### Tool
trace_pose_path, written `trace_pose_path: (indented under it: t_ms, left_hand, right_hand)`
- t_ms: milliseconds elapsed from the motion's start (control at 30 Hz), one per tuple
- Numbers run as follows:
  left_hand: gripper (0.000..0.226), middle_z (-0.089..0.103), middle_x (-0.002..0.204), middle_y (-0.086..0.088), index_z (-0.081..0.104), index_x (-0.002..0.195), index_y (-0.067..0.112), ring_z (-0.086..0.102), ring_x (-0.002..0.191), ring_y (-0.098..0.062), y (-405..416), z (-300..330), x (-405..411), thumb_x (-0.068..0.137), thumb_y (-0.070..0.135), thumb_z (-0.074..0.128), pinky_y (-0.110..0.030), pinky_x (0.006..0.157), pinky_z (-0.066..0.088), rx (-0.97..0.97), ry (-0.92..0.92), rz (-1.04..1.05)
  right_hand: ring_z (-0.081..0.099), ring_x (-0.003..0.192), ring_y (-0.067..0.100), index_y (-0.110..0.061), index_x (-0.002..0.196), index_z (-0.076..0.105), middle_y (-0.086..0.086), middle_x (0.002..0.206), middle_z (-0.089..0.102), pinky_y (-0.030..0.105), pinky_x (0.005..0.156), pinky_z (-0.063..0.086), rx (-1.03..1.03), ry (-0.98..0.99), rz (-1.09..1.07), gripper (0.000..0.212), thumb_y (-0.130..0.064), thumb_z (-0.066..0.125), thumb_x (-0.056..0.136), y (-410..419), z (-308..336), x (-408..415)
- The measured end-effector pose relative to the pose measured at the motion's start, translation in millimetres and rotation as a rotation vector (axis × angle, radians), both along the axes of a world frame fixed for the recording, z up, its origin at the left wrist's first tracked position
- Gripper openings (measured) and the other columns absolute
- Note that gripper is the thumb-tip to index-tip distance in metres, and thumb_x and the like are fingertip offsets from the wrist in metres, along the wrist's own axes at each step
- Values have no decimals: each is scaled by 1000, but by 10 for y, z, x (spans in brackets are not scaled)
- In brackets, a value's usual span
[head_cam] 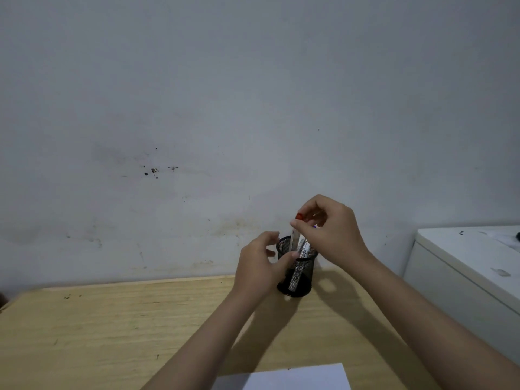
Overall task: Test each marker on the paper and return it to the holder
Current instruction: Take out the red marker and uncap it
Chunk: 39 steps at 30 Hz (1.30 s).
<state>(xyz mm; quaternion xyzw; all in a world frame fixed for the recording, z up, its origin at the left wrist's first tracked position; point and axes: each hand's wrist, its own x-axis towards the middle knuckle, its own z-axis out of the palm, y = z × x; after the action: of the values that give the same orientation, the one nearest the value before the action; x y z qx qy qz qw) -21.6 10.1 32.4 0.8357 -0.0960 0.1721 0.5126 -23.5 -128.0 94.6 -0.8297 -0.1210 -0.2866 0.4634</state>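
A pale, scuffed wall (pixel 197 108) fills the upper part of the view. Below it lies a light wooden table (pixel 98 333), with a white cabinet (pixel 464 271) just beside its right edge. A white sheet of paper (pixel 295 377) lies on the table at the near edge, between the two forearms. Near the far edge of the table, close to the wall, stands a black mesh holder (pixel 304 280), upright. The left hand (pixel 260 270) curls around the holder's left side, thumb touching the rim, steadying it. The right hand (pixel 329 233) is above the holder, its fingertips pinched on the top of a white marker with a red cap (pixel 295 237), which stands nearly upright with its lower end inside the holder. Another marker (pixel 302 257) with a printed white barrel leans inside the holder, just beside the first.
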Motion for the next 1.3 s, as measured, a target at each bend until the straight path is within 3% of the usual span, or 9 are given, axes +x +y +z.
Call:
trace_pose_path:
  t_ms: [167,367,533,633,767,833,1033,1167,1300]
  left_hand:
    - [14,70,80,8,66,89,26,64,71,-2,57,264,-633,76,23,72,-11,61,46,-131,-194,-27]
    - [4,70,74,9,64,80,18,66,70,-4,216,380,-1284,80,20,68,-14,65,50,-105,-341,-11]
    - [7,71,75,-6,64,78,13,69,75,-26,388,425,-1808,78,9,70,-30,70,54,-463,-169,3]
    - [12,71,80,-11,66,83,14,72,80,-26,421,412,-2123,78,4,68,-35,77,57,-638,-96,-35]
    - [22,73,81,-9,66,88,17,73,80,-21,360,269,-2527,76,0,69,-27,72,58,-694,-18,-79]
    - [19,71,74,-5,69,82,17,71,76,-19,373,151,-2665,72,1,74,-22,69,55,-631,14,-67]
    - [17,65,71,-6,77,80,18,59,67,-10,578,-23,-2938,64,15,79,-20,63,49,-581,128,-73]
    - [20,69,73,-14,77,81,17,61,68,-10,564,-108,-3034,61,12,79,-17,63,50,-565,171,-105]
    - [21,68,73,-12,77,81,16,60,69,-15,613,-184,-3064,60,18,76,-24,67,52,-603,171,-91]
  right_hand:
    - [69,63,16,-12,69,66,3,69,71,28,62,56,145,-13,142,14,-8,79,68,161,138,-725]
    - [70,73,23,-17,75,71,5,77,73,38,69,58,204,35,292,14,-15,82,68,226,225,-1471]
    - [64,69,9,-16,75,69,-5,70,70,20,67,50,570,-51,-14,9,-9,73,78,197,-41,-1971]
    - [58,81,19,-21,87,64,3,85,65,32,72,47,956,137,-186,10,-14,69,81,454,-477,-2302]
    - [58,89,21,-16,100,64,4,99,63,36,69,47,1284,606,28,21,-30,63,85,805,-739,-2621]
    - [57,90,20,-15,99,65,4,101,61,34,71,45,1368,663,125,25,-35,61,85,820,-720,-2682]
    - [53,73,14,-15,87,62,-2,76,58,30,67,43,1327,532,218,10,-24,60,87,728,-728,-2827]
    - [60,70,19,-7,89,62,3,67,63,38,75,48,1171,529,311,12,-18,61,85,806,-810,-2893]
    - [60,64,16,-7,83,67,6,66,63,30,68,52,1061,433,242,19,-25,68,75,756,-838,-2870]
